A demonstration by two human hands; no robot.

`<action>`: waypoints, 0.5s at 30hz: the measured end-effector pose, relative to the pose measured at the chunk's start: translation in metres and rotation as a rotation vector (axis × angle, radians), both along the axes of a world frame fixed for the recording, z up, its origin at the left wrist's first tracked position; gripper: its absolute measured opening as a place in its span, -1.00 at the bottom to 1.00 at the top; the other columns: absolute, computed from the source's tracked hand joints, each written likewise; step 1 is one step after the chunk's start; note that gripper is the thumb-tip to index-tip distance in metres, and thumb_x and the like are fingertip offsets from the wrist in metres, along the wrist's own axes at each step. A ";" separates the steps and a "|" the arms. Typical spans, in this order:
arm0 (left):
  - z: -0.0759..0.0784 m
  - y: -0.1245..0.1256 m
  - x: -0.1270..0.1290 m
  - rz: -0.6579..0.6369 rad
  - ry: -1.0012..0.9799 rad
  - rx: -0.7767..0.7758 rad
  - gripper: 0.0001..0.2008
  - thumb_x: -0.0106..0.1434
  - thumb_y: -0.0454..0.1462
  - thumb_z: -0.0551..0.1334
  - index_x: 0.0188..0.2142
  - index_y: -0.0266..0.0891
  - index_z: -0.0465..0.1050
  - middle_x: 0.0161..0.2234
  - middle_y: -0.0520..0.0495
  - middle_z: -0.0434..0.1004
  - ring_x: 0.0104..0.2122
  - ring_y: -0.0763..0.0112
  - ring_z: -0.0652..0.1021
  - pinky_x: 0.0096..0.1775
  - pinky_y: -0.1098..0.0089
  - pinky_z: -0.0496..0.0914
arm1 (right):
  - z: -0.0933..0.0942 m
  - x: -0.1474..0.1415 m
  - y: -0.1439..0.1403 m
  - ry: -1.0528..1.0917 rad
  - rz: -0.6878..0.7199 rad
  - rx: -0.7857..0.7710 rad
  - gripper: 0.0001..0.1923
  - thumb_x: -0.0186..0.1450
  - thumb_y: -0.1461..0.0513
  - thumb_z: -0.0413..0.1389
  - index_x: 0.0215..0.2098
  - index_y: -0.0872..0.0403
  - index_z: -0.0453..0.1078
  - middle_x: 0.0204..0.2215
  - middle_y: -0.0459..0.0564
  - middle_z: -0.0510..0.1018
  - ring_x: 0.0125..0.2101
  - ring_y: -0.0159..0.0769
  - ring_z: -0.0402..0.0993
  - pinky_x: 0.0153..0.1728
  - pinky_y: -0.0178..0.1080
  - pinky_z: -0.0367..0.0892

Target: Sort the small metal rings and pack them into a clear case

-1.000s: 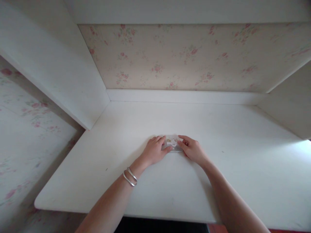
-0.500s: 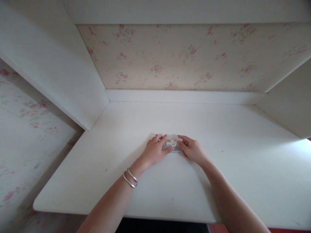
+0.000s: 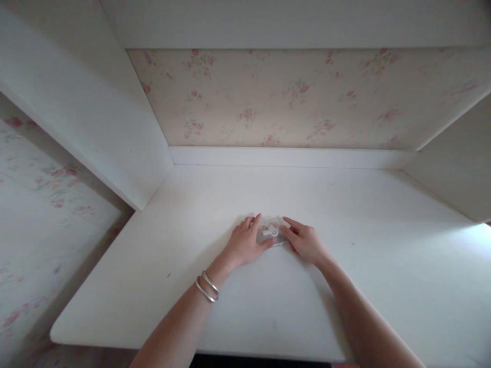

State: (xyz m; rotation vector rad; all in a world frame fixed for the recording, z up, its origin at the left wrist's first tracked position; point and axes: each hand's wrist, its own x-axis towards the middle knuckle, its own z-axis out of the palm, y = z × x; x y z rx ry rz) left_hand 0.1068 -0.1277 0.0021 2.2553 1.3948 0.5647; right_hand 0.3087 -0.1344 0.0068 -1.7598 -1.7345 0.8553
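Observation:
A small clear plastic case (image 3: 271, 231) with a white piece inside lies in the middle of a white desk top (image 3: 215, 204). My left hand (image 3: 244, 242) grips its left end between thumb and fingers. My right hand (image 3: 305, 240) holds its right end the same way, with the fingertips on top. The case rests on or just above the desk; I cannot tell which. Two silver bangles (image 3: 207, 286) sit on my left wrist.
The desk stands in a white alcove with side panels (image 3: 95, 117) left and right and floral wallpaper (image 3: 291, 97) behind. A low white ledge (image 3: 287, 156) runs along the back. The front edge of the desk (image 3: 115, 342) is close to me.
Both hands stay on the case. The case looks slightly turned or tilted between them, and the camera has tipped down a little.

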 end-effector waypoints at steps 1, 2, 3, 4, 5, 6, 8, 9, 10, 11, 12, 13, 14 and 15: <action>0.000 0.000 0.000 0.008 -0.007 0.002 -0.30 0.18 0.13 0.08 0.18 -0.22 0.11 0.10 -0.26 0.25 0.10 0.12 0.28 0.07 0.13 0.21 | 0.000 0.000 0.000 -0.006 0.004 -0.001 -0.46 0.28 -0.04 -0.07 0.06 0.10 0.36 -0.69 -0.16 0.40 -0.66 -0.38 0.29 -0.57 -0.34 0.19; 0.000 -0.001 0.000 0.016 -0.017 0.007 -0.33 0.18 0.12 0.08 0.16 -0.21 0.13 0.08 -0.25 0.27 0.09 0.13 0.30 0.07 0.14 0.21 | 0.001 -0.001 0.000 -0.011 0.014 0.001 -0.48 0.28 -0.05 -0.08 0.03 0.08 0.40 -0.69 -0.16 0.40 -0.65 -0.38 0.29 -0.58 -0.34 0.17; 0.000 -0.001 0.000 0.024 -0.031 0.016 -0.36 0.18 0.11 0.10 0.13 -0.19 0.16 0.06 -0.23 0.29 0.07 0.15 0.32 0.06 0.14 0.23 | 0.001 -0.002 -0.001 -0.016 0.025 0.010 -0.50 0.28 -0.05 -0.08 -0.02 0.07 0.43 -0.68 -0.15 0.41 -0.64 -0.37 0.30 -0.58 -0.34 0.17; 0.000 -0.002 0.000 0.029 -0.051 0.028 -0.38 0.17 0.10 0.12 0.10 -0.18 0.19 0.04 -0.21 0.31 0.05 0.16 0.33 0.05 0.14 0.24 | 0.002 -0.002 -0.001 -0.020 0.042 0.025 -0.52 0.28 -0.04 -0.08 -0.06 0.05 0.46 -0.66 -0.14 0.43 -0.61 -0.37 0.31 -0.56 -0.35 0.17; 0.001 -0.003 0.000 0.033 -0.078 0.041 -0.40 0.15 0.09 0.15 0.08 -0.18 0.22 0.03 -0.20 0.32 0.04 0.16 0.34 0.04 0.14 0.25 | 0.003 -0.003 -0.002 -0.021 0.060 0.048 -0.53 0.29 -0.04 -0.09 -0.08 0.03 0.47 -0.61 -0.13 0.46 -0.58 -0.36 0.33 -0.54 -0.35 0.18; 0.001 -0.004 0.000 0.036 -0.107 0.051 -0.41 0.13 0.07 0.19 0.06 -0.17 0.23 0.02 -0.19 0.34 0.03 0.16 0.35 0.04 0.14 0.26 | 0.004 -0.004 -0.002 -0.020 0.079 0.076 -0.55 0.29 -0.03 -0.09 -0.09 0.02 0.48 -0.57 -0.11 0.48 -0.54 -0.35 0.34 -0.51 -0.34 0.20; 0.003 -0.004 0.000 0.039 -0.167 0.044 -0.40 0.09 0.04 0.25 0.05 -0.17 0.22 -0.02 -0.18 0.38 0.00 0.16 0.39 0.01 0.16 0.28 | 0.005 -0.005 -0.002 -0.009 0.105 0.140 -0.57 0.29 -0.01 -0.07 -0.10 0.00 0.49 -0.49 -0.08 0.50 -0.47 -0.34 0.36 -0.45 -0.33 0.23; 0.004 -0.005 0.001 0.044 -0.195 0.022 -0.40 0.09 0.02 0.26 0.06 -0.17 0.21 -0.06 -0.16 0.42 -0.05 0.18 0.42 -0.02 0.18 0.31 | 0.006 -0.005 -0.003 0.005 0.107 0.171 -0.58 0.29 0.00 -0.06 -0.10 0.01 0.49 -0.45 -0.06 0.51 -0.46 -0.34 0.36 -0.43 -0.33 0.24; 0.006 -0.005 0.001 0.053 -0.224 -0.010 -0.42 0.10 0.00 0.25 0.06 -0.16 0.21 -0.12 -0.12 0.46 -0.11 0.22 0.46 -0.07 0.21 0.34 | 0.006 -0.005 -0.003 0.030 0.105 0.195 -0.58 0.29 0.00 -0.05 -0.09 0.02 0.48 -0.42 -0.04 0.51 -0.45 -0.34 0.36 -0.42 -0.32 0.25; 0.007 -0.004 0.001 0.063 -0.255 -0.046 -0.45 0.13 -0.01 0.24 0.06 -0.14 0.21 -0.19 -0.08 0.49 -0.19 0.26 0.49 -0.13 0.26 0.37 | 0.005 -0.005 -0.003 0.066 0.101 0.206 -0.58 0.28 0.00 -0.04 -0.08 0.03 0.48 -0.40 -0.02 0.52 -0.45 -0.35 0.36 -0.42 -0.32 0.26; 0.008 -0.004 0.001 0.071 -0.289 -0.082 -0.49 0.16 -0.02 0.21 0.05 -0.13 0.22 -0.26 -0.03 0.51 -0.27 0.31 0.50 -0.19 0.30 0.38 | 0.004 -0.005 -0.002 0.113 0.094 0.196 -0.57 0.27 0.00 -0.03 -0.07 0.04 0.47 -0.38 -0.01 0.52 -0.48 -0.36 0.36 -0.44 -0.32 0.26; 0.009 -0.004 0.001 0.079 -0.331 -0.115 -0.54 0.19 -0.02 0.18 0.04 -0.12 0.23 -0.31 0.00 0.51 -0.32 0.35 0.50 -0.23 0.34 0.39 | 0.003 -0.004 -0.002 0.169 0.086 0.168 -0.56 0.26 0.00 -0.01 -0.04 0.05 0.45 -0.37 -0.01 0.52 -0.51 -0.38 0.35 -0.48 -0.33 0.26; 0.011 -0.003 0.001 0.083 -0.376 -0.143 -0.58 0.22 -0.03 0.14 0.03 -0.11 0.25 -0.34 0.02 0.51 -0.36 0.38 0.50 -0.27 0.37 0.39 | 0.002 -0.004 -0.002 0.232 0.078 0.125 -0.53 0.25 -0.01 0.00 0.00 0.07 0.43 -0.38 -0.01 0.52 -0.55 -0.40 0.33 -0.51 -0.33 0.26; 0.012 -0.003 0.000 0.087 -0.423 -0.168 -0.60 0.25 -0.02 0.10 0.02 -0.11 0.26 -0.35 0.02 0.51 -0.38 0.39 0.50 -0.30 0.39 0.39 | 0.001 -0.004 -0.002 0.297 0.073 0.074 -0.50 0.24 -0.01 0.02 0.04 0.08 0.38 -0.40 -0.02 0.52 -0.58 -0.42 0.31 -0.54 -0.34 0.25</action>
